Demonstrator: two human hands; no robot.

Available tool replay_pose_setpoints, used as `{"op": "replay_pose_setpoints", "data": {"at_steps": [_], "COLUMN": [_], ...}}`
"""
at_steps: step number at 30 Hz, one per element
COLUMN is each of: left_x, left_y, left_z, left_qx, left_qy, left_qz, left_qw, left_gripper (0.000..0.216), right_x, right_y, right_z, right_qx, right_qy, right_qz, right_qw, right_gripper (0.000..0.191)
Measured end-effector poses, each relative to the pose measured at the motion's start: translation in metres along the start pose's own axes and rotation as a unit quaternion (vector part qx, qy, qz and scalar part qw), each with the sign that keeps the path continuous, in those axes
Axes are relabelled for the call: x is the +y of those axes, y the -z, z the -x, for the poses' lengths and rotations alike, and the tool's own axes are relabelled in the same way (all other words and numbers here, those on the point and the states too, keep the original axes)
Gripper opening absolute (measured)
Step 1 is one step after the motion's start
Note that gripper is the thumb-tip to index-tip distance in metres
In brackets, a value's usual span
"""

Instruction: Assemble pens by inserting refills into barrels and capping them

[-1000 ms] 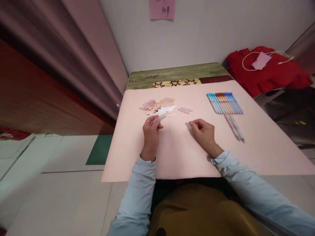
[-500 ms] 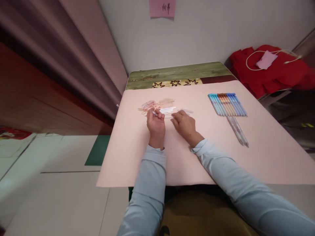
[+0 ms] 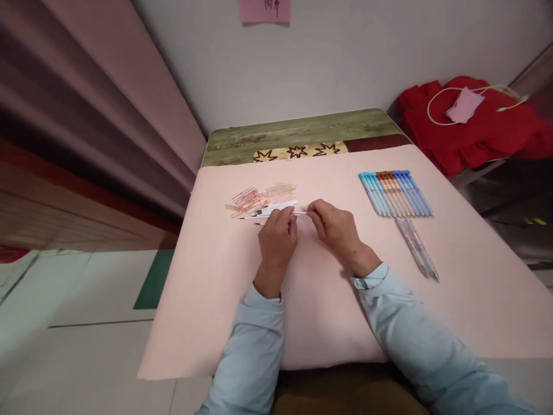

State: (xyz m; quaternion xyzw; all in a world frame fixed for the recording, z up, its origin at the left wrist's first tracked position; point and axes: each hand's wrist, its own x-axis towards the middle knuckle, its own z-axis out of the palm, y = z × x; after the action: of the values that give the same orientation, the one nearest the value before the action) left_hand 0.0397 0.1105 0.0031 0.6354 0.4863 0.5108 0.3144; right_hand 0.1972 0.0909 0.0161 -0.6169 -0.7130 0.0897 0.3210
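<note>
One head-worn camera makes the view; it looks forward and down, from quite near, across the surface (image 3: 470, 300) and toward the wall (image 3: 358, 63) which stands behind it.

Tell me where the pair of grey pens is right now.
In the head view, the grey pens lie on the right of the pink sheet, just below the row of coloured pens and right of the right hand.

Looks like a home-style room serving as workspace: mauve curtain (image 3: 129, 75) at left, pale tiled floor (image 3: 86, 363), sheet-covered table (image 3: 246, 138) against plain wall (image 3: 354, 57), handwritten pink note (image 3: 265, 11) above.
</note>
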Motion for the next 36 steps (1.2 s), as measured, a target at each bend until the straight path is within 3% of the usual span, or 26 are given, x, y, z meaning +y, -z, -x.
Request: {"op": "replay_pose_setpoints", "data": {"at_steps": [4,7,10,12,15,18,23,28,36], "left_x": [0.004,0.006,0.004,0.002,-0.003,-0.005,-0.007,-0.008,-0.003], "left_y": [0.005,0.011,0.016,0.017,0.019,0.019,0.019,0.018,0.016], "left_z": [-0.004,-0.011,-0.018,-0.020,-0.021,-0.021,-0.021,-0.022,-0.020], "left_qx": [0.055,0.109,0.102,0.095,0.112,0.128,0.150,0.158,0.139], "left_qy": [0.016,0.087,0.192,0.214,0.207,0.200,0.194,0.186,0.203], "left_qz": [0.030,0.152,0.322,0.382,0.405,0.412,0.416,0.438,0.422], "left_qw": [0.998,0.979,0.921,0.894,0.884,0.880,0.876,0.865,0.873], "left_gripper": [0.006,0.018,0.027,0.031,0.032,0.033,0.037,0.041,0.039], "right_x": [0.006,0.013,0.016,0.016,0.014,0.011,-0.002,-0.016,-0.019], "right_y": [0.001,-0.001,-0.006,-0.011,-0.014,-0.012,-0.009,-0.016,-0.024], "right_z": [-0.004,-0.006,-0.005,-0.004,-0.003,-0.002,0.003,0.007,0.006], "right_qx": [0.090,0.129,0.066,0.021,-0.009,0.000,0.068,0.056,0.042], "right_qy": [-0.049,-0.096,-0.116,-0.129,-0.131,-0.122,-0.081,-0.068,-0.090], "right_qz": [-0.137,-0.079,0.051,0.110,0.148,0.150,0.002,-0.198,-0.275], "right_qw": [0.985,0.984,0.990,0.985,0.980,0.981,0.994,0.976,0.956], "right_gripper": [0.029,0.026,0.019,0.016,0.015,0.016,0.018,0.022,0.020]}}
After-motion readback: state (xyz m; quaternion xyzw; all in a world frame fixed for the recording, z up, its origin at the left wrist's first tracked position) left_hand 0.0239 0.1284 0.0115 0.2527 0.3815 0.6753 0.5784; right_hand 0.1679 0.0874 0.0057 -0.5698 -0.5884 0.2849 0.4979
